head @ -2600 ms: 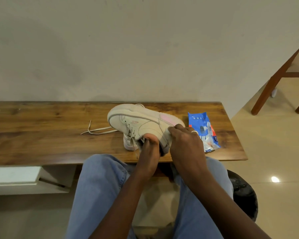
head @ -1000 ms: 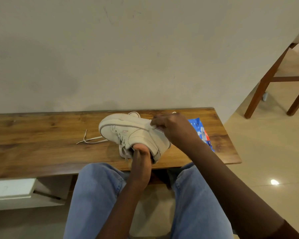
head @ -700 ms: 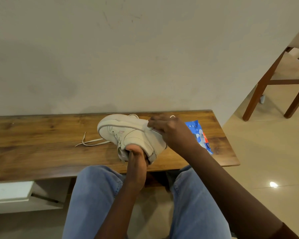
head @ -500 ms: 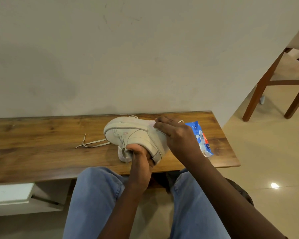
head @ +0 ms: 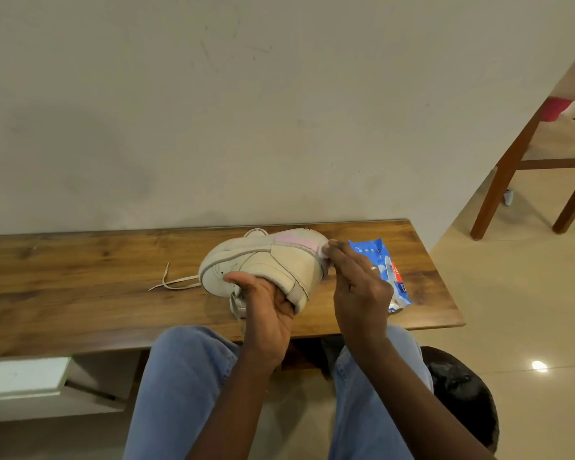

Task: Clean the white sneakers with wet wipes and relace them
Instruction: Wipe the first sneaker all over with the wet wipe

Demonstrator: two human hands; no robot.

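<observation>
Here, a white leather sneaker is held up just above the brown wooden counter, tipped onto its side. Its long way runs left to right. The toe is pointed left, and the heel, with a pink patch, is pointed right and a little toward the wall.

The sneaker is gripped from below by the left hand. The thumb is curled over the side, and the other fingers are tucked under it, where they cannot be seen well.

The heel is the part nearest the right hand. A small white wet wipe is pinched in the fingers of that hand and is pressed on the back of the heel. So the sneaker lies just left of those fingers and is touched through the wipe. The next rub is likely to be made along the heel, and the right hand is the nearer one for that.

A blue plastic pack of wipes is lying on the counter just behind the right hand. A loose white lace is lying left of the toe, so the lacing is judged not yet done.
</observation>
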